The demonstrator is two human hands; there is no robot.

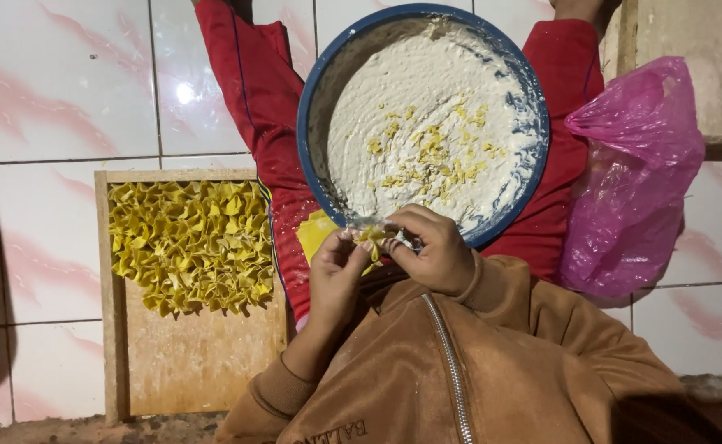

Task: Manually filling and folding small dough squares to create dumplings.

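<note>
Pinching one yellow dumpling between left hand and right hand, both grips closed; wooden tray about half full, blue bowl still holds plenty of filling.

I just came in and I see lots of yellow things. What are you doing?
A person in a brown zip jacket pinches a small yellow folded dough wrapper between the left hand and the right hand, just over the rim of a round blue bowl of white paste flecked with yellow. Many folded yellow pieces lie piled on a wooden tray beside them. A pink plastic bag sits on the other side.
</note>
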